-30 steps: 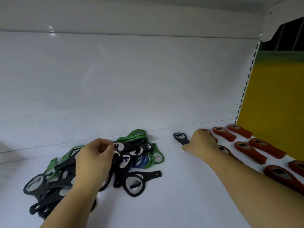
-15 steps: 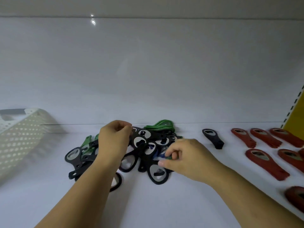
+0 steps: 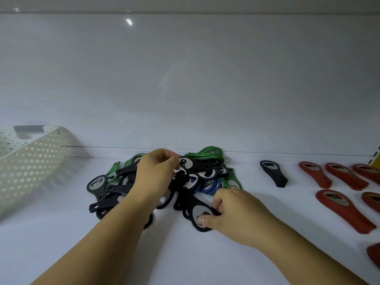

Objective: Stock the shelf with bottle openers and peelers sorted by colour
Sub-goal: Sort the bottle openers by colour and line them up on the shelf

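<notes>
On the white shelf (image 3: 267, 254), my right hand (image 3: 236, 214) pinches a black opener (image 3: 195, 210). My left hand (image 3: 154, 173) grips another in the pile (image 3: 205, 173). No writing is legible.

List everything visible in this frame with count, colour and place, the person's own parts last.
mixed pile of openers: count unclear, black, green and blue, shelf centre
lone black opener: one, right of the pile
red openers: at least six, laid apart, shelf right
perforated basket: one, white, tilted, far left
shelf: one, white
left hand: fingers pinched in the pile top
right hand: pinching a black opener at the pile's near edge
</notes>
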`<action>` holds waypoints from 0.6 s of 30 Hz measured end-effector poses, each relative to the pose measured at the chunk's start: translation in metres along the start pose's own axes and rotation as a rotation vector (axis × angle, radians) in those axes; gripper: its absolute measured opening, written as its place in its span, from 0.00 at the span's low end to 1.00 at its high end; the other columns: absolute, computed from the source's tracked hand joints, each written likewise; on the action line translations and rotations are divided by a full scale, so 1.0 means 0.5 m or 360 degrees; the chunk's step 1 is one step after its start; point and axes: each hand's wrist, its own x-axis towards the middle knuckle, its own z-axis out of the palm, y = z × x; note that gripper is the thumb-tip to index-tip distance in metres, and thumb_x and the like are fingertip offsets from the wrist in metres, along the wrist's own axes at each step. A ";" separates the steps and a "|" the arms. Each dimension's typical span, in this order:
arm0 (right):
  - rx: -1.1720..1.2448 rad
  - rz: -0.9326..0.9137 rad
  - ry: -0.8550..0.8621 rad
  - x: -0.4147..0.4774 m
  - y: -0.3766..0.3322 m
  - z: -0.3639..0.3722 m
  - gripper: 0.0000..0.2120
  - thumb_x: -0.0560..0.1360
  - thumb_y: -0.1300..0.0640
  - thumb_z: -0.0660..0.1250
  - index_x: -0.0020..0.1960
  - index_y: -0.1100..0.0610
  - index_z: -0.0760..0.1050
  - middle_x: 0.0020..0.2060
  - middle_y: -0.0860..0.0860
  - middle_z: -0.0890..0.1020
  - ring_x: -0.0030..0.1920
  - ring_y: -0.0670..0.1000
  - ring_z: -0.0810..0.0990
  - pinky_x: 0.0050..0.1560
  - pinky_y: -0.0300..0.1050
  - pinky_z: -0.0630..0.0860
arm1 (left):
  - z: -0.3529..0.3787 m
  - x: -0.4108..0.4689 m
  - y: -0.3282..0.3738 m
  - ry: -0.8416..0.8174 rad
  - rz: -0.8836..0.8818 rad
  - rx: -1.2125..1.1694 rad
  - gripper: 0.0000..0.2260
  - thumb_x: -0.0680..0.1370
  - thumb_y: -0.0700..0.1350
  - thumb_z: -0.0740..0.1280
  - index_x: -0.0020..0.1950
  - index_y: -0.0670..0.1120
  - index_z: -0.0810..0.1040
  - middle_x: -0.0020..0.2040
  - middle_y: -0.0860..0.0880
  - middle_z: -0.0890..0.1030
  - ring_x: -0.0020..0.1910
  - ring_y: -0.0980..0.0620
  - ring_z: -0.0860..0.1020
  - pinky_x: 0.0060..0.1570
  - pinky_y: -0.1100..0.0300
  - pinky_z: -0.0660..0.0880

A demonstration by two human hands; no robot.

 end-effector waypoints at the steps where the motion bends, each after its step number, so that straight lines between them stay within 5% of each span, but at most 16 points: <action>1: 0.0037 -0.0001 -0.0043 -0.001 0.003 -0.001 0.23 0.70 0.39 0.70 0.52 0.57 0.76 0.48 0.51 0.81 0.48 0.51 0.79 0.50 0.48 0.77 | 0.002 -0.003 -0.001 -0.0041 0.0014 0.0027 0.07 0.76 0.37 0.64 0.39 0.44 0.79 0.33 0.49 0.78 0.28 0.55 0.72 0.24 0.70 0.66; 8: 0.0572 -0.0134 0.0031 0.017 0.029 0.001 0.12 0.70 0.51 0.73 0.39 0.49 0.69 0.31 0.44 0.74 0.31 0.44 0.70 0.34 0.39 0.68 | 0.019 -0.032 0.008 -0.0387 0.0216 0.0063 0.07 0.75 0.35 0.65 0.41 0.44 0.80 0.33 0.46 0.80 0.34 0.52 0.76 0.40 0.60 0.73; 10: 0.0655 -0.0225 0.0108 0.020 0.035 -0.004 0.12 0.69 0.52 0.74 0.38 0.47 0.70 0.31 0.43 0.74 0.31 0.42 0.70 0.35 0.40 0.70 | 0.015 -0.034 0.012 -0.0682 0.0122 0.0017 0.04 0.76 0.39 0.67 0.47 0.44 0.81 0.40 0.45 0.84 0.42 0.48 0.81 0.49 0.55 0.76; 14: 0.0632 -0.0355 0.0243 0.021 0.047 -0.017 0.12 0.67 0.52 0.75 0.40 0.46 0.71 0.35 0.43 0.78 0.36 0.44 0.75 0.41 0.45 0.75 | -0.009 -0.028 0.013 -0.1473 -0.0307 0.0045 0.15 0.74 0.48 0.67 0.60 0.50 0.79 0.58 0.43 0.81 0.57 0.38 0.79 0.59 0.44 0.74; 18: 0.0665 -0.0385 0.0253 0.017 0.054 -0.029 0.13 0.64 0.50 0.78 0.41 0.45 0.74 0.36 0.41 0.79 0.35 0.42 0.75 0.40 0.43 0.74 | -0.023 -0.031 0.025 -0.1626 -0.0499 -0.0073 0.15 0.75 0.47 0.65 0.60 0.45 0.79 0.55 0.35 0.81 0.51 0.38 0.81 0.47 0.51 0.81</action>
